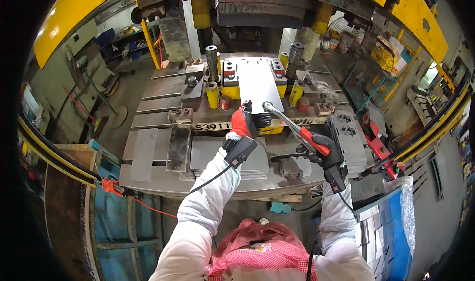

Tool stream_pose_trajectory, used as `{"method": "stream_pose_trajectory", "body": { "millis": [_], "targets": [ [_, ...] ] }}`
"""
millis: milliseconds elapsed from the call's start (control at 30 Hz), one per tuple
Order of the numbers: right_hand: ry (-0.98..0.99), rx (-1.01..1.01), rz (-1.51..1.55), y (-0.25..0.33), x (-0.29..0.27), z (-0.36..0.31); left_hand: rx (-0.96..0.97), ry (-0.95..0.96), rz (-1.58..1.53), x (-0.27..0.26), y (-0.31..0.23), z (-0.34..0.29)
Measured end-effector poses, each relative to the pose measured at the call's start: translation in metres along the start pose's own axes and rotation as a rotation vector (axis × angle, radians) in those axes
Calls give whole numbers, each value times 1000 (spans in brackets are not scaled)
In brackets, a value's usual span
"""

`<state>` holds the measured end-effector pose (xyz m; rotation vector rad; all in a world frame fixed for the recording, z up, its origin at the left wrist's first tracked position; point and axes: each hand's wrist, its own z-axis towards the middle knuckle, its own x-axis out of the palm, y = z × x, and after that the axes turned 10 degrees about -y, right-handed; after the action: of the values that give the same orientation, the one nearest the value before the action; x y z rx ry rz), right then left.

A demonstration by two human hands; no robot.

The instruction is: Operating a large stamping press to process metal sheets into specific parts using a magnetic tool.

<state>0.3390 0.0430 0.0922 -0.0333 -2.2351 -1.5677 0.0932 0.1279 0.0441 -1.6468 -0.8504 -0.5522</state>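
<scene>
A flat, pale metal sheet (258, 83) lies in the lower die (230, 90) of a press, its near end sticking out toward me. My left hand (245, 121), in a red and black glove, is closed at the sheet's near left corner. My right hand (324, 154), in a black glove, grips the red handle of a long metal hand tool (296, 126). The tool's round end rests at the sheet's near right corner; whether it clamps the sheet or only touches it, I cannot tell. Dark boxes with cables are strapped at both wrists.
Stacked plain sheets (232, 154) lie on the press bed left of centre. Plates with cut-outs (346, 137) are piled at the right, and small cut pieces (294, 167) lie between. Guide posts (212, 63) flank the die. The upper press block (264, 13) hangs above.
</scene>
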Motion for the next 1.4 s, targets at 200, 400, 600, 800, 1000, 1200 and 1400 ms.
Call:
{"method": "stream_pose_trajectory", "body": {
  "millis": [200,400,600,800,1000,1200,1400],
  "targets": [
    [16,-58,-25,0,3,-1,-61,-26,-30,-6,-1,11],
    [3,-10,-10,-3,-1,2,-41,-49,-54,0,1,6],
    [20,-54,-29,-2,4,0,7,1,56,-16,3,20],
    [29,-13,-5,-5,-8,2,93,-26,175,-12,12,27],
    [84,40,3,-1,12,7,338,-23,371,-68,17,77],
    [-30,2,8,-2,-2,-1,-6,-75,49,-21,15,43],
    [34,0,32,-1,2,-2,1,-26,33,-9,3,18]
  ]
}}
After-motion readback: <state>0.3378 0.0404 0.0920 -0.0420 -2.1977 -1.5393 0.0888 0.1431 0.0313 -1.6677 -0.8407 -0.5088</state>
